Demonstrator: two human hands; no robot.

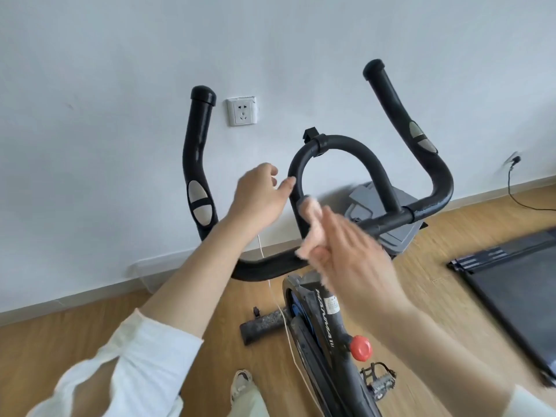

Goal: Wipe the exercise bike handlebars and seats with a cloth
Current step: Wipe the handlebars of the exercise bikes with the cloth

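Matt black foam, faintly pebbled, sheathes the handlebars (340,145), tipped with glossy black plastic end caps (204,94) and inset with dull silver metal sensor plates (197,192). A soft, pale pink cloth (313,224) crumples against the padding. Below, a shiny red plastic knob (361,348) stands over the smooth wood-grain floor (90,341). Behind, the matt painted wall (120,55) carries a glossy white plastic socket (242,111).

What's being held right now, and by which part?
The right hand holds the pink cloth by its lower end, pinched under the thumb; the upper end lies on the handlebar loop. Whether the left hand holds anything cannot be told.
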